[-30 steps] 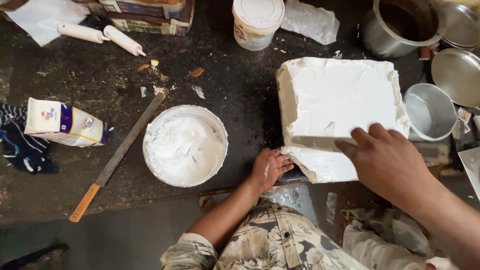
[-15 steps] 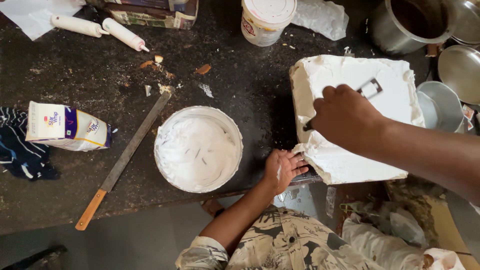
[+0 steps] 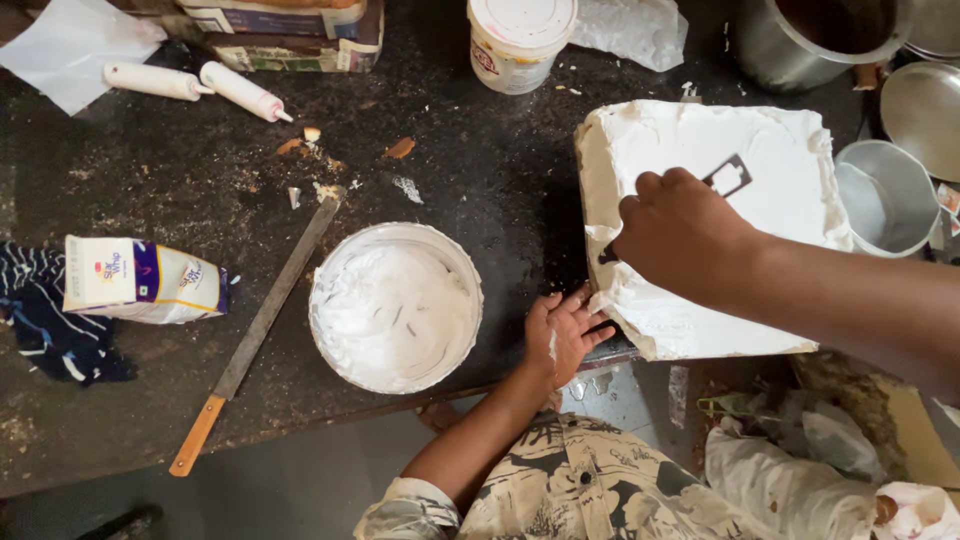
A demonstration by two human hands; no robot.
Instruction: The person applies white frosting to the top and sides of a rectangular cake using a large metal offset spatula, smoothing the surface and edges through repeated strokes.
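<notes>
The right hand (image 3: 685, 232) is wrapped around a flat metal scraper (image 3: 728, 178), pressing it on top of the square white-frosted cake (image 3: 760, 150) over at 2 o'clock on the dark counter (image 3: 480, 180). The left hand (image 3: 560, 335) lies open, fingers spread, touching the cake's near-left corner. A bowl of white cream (image 3: 395, 307) sits just at its 9 o'clock, with a long wooden-handled knife (image 3: 255, 335) further out that way.

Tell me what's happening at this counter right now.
A person is icing a square white cake on a dark counter. The right hand draws a metal scraper across the cake's frosted top, while the left hand rests flat on the counter by the cake's near corner. A bowl of white cream sits to the left, with a long wooden-handled knife and a cream carton beyond it.
</notes>
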